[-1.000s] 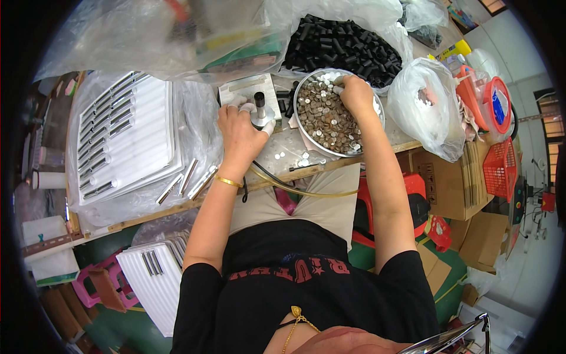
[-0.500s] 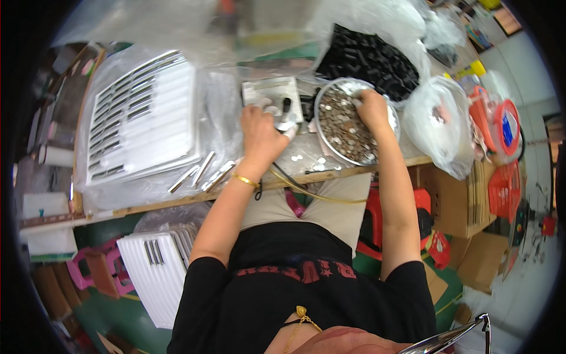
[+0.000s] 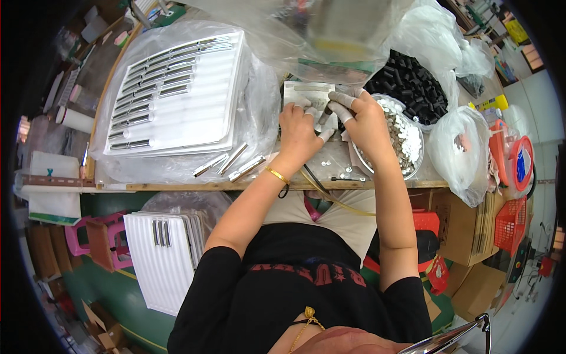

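Note:
My left hand [image 3: 299, 134], with white finger covers, curls at the near edge of a pale, flat block [image 3: 306, 91] on the workbench. Between its thumb and fingers stands a small dark cylinder [image 3: 325, 114], tilted, its lower end near my thumb. Over the cylinder's upper end comes my right hand [image 3: 367, 123], fingertips also covered and drawn together; whatever they pinch is too small to make out. Partly under my right wrist sits a round bowl [image 3: 422, 154] full of small, silvery round pieces [image 3: 407, 138].
Black short tubes [image 3: 407, 82] lie heaped behind the bowl. A white ridged tray [image 3: 206, 97] with chrome tubes [image 3: 138, 143] is at left, loose tubes [image 3: 234, 158] before it. A plastic bag [image 3: 463, 147] stands right. Small bits [image 3: 349, 169] lie near the bench edge [image 3: 236, 185].
My right hand has left the bowl's pieces and moved left to the dark cylinder beside my left hand. My left hand stays at the block. The whole view has shifted.

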{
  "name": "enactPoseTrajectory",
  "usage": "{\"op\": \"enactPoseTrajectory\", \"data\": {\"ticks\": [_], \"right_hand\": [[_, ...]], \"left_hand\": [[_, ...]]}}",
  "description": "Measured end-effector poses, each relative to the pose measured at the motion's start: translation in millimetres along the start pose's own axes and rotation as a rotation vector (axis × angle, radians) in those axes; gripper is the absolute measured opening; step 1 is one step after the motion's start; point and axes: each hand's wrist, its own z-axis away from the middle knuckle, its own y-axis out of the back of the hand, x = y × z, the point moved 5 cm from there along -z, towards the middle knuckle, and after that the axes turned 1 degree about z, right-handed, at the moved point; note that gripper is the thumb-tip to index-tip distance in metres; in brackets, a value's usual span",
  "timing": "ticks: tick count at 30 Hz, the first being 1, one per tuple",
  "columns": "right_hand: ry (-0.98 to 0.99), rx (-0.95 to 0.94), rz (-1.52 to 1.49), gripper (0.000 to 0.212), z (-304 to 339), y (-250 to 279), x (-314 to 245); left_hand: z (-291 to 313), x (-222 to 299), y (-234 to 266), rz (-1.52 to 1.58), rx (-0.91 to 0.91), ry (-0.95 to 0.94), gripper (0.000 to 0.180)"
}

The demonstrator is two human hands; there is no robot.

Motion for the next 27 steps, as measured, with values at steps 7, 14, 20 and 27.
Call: {"op": "enactPoseTrajectory", "data": {"ticks": [7, 14, 20, 27], "right_hand": [[0.162, 0.223, 0.048, 0.020, 7, -7, 2], [0.145, 0.217, 0.118, 0.023, 9, -16, 0], [0.211, 0.331, 0.059, 0.029, 16, -14, 8], [-0.042, 0.254, -0.230, 0.027, 48, -4, 26]], "left_hand": [[-1, 0, -6, -0.002, 0.032, -0.039, 0.041], [0, 2, 9, -0.026, -0.017, -0.033, 0.052], [10, 10, 71, 0.093, -0.162, -0.138, 0.055], [-69, -127, 181, -0.452, -0.234, -0.027, 0.041]]}}
